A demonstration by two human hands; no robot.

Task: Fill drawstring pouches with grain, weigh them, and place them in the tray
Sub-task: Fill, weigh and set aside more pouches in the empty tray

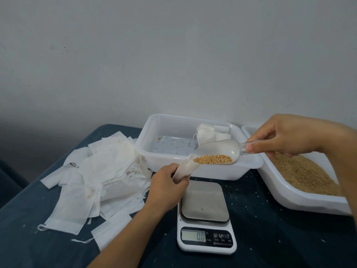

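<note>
Left hand (167, 183) grips pouch (185, 168) — right hand (287, 138) tilts scoop (218, 152) in.

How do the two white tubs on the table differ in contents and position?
The middle tub holds a few filled pouches in its far right corner and stray grains on a mostly bare floor; the right tub holds a spread of loose grain. The middle tub sits behind the scale and shows whole; the right tub lies angled and runs out of frame. Both are white, rectangular plastic.
</note>
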